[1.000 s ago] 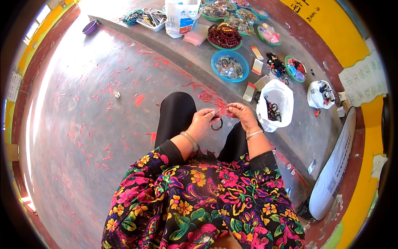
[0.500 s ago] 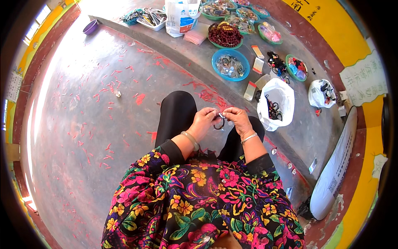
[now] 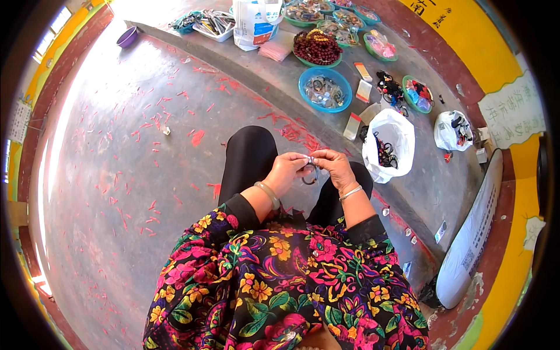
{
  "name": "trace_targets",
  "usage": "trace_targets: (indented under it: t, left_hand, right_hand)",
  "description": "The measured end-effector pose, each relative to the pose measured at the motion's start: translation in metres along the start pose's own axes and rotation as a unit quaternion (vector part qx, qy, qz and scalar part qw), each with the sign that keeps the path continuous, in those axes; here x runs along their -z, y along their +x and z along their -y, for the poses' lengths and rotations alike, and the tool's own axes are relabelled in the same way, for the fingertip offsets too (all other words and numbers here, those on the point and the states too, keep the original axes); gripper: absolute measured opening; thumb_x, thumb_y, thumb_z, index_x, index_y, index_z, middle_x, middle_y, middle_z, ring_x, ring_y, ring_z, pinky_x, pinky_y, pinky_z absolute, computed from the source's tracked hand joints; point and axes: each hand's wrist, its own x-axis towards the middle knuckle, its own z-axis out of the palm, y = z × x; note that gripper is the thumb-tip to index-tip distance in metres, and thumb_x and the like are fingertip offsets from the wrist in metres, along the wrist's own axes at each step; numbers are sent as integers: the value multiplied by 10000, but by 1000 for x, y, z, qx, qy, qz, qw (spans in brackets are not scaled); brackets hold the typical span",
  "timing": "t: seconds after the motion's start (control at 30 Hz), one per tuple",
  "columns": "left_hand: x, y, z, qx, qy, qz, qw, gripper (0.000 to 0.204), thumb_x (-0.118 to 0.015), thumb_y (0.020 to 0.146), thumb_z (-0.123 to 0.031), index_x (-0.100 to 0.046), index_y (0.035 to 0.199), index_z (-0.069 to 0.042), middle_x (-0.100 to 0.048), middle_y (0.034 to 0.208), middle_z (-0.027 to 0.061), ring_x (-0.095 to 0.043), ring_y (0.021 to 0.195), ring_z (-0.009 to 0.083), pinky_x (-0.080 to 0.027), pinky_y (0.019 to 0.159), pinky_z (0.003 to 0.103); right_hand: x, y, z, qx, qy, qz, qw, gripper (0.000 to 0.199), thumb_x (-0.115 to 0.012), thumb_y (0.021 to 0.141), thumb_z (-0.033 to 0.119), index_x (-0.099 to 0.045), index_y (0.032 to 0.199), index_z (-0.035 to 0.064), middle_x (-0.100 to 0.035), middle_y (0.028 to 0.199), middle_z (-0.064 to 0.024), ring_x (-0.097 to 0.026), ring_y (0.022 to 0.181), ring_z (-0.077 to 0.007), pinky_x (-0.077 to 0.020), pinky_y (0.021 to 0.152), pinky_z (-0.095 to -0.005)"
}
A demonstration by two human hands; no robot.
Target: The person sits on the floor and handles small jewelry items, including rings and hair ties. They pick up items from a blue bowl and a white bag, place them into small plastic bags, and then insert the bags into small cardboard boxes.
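1. At frame centre, my left hand and right hand met, fingers pinched narrow on a small dark ring.
2. The ring hung just below my fingertips, above my knees.

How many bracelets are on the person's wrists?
2: a pale bangle on the left wrist, a thin silvery bracelet on the right. The sleeves may hide more.

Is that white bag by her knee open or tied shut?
Open. The white bag gapes at the top, and dark rings show inside its mouth.
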Motion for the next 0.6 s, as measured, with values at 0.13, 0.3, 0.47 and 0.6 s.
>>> trace_targets:
  t: [0.13,0.3,0.47,0.6]
  left_hand:
    - [-1,-3,-3,-5,-15,27,1000,150,-541,889,-75,-585,980,36,-627,925,110,-637,843,188,-536,749,267]
    - [4,-2,-1,-5,-37,50,998,190,-512,898,-75,-573,1020,57,-626,956,126,-637,865,201,-536,760,272]
    - [3,-1,-2,0,-67,69,995,198,-493,884,-46,-566,1030,68,-623,994,156,-636,910,224,-536,773,279]
    - [5,-1,-6,15,-104,100,989,194,-487,881,-49,-563,1012,73,-620,1005,156,-636,912,224,-536,780,277]
  right_hand:
    - [3,-1,0,-8,30,4,1000,183,-659,765,34,-673,945,6,-655,845,-32,-593,774,-116,-460,720,-249]
    - [-2,-4,5,-15,81,7,997,143,-610,780,6,-674,908,-2,-659,851,-53,-621,824,-151,-480,758,-265]
    - [4,-2,0,-19,90,2,996,117,-577,777,-22,-667,850,-7,-653,830,-52,-616,796,-149,-481,754,-261]
    - [6,0,-4,10,61,3,998,138,-554,754,-50,-668,818,-5,-649,819,-44,-606,781,-140,-477,758,-256]
